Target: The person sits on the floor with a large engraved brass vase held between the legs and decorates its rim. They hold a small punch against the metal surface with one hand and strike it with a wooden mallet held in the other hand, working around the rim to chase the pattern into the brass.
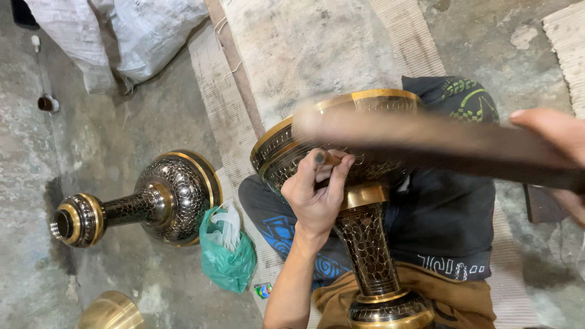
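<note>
2 engraved brass vases share this floor: one rests across your lap [365, 244], its flared mouth tipped away from you so the patterned band faces your hands; the other [146, 201] lies on its side, well apart on the concrete. Your left hand [317, 192] pinches a short punch [323, 159] with closed fingers, its tip set against the bowl under the gilded rim. Your right hand [557, 137] wraps around a long dark wooden striker [426, 143], blurred above the punch. The metal looks hard and glossy, with scale-like chasing on a blackened ground. A crumpled green plastic bag [228, 250] sits beside your knee
</note>
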A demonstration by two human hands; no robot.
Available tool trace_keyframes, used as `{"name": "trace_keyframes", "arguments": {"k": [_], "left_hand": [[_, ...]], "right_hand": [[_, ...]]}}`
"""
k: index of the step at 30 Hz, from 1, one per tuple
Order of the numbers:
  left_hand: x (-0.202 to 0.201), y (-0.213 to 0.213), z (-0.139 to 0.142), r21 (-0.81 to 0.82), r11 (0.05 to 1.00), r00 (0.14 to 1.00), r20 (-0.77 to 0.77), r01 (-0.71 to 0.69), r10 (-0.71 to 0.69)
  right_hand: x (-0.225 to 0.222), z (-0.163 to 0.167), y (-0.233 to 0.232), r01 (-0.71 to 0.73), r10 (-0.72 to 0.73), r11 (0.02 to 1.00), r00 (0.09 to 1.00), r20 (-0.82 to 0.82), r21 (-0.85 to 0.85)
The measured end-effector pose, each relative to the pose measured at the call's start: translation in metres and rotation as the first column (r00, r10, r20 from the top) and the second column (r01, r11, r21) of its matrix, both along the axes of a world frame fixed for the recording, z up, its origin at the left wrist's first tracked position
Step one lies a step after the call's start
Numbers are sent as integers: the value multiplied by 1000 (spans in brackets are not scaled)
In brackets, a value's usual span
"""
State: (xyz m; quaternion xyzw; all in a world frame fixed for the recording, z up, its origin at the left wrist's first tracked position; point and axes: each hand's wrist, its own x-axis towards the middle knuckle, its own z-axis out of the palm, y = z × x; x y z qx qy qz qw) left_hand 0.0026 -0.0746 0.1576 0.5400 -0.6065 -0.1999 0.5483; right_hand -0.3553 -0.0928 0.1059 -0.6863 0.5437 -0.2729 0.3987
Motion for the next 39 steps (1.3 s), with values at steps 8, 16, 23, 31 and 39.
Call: {"name": "trace_keyframes", "arguments": {"k": [8, 16, 23, 31, 39], "left_hand": [[13, -11, 16, 128, 984, 986, 96, 124, -137], [19, -20, 28, 181, 945, 942, 147, 273, -301], [28, -38, 40, 180, 869, 823, 280, 460, -494], [34, -67, 51, 387, 653, 620, 224, 651, -752], [29, -92, 48, 445, 467, 395, 249, 764, -884]], "right_hand": [[-6, -3, -4, 14, -15, 999, 1000, 12, 33], [-26, -21, 24, 94, -100, 990, 994, 52, 106], [-23, -34, 61, 172, -190, 976, 973, 132, 134], [-15, -41, 96, 279, -269, 953, 959, -92, 120], [19, -27, 140, 359, -353, 933, 924, -146, 21]]}}
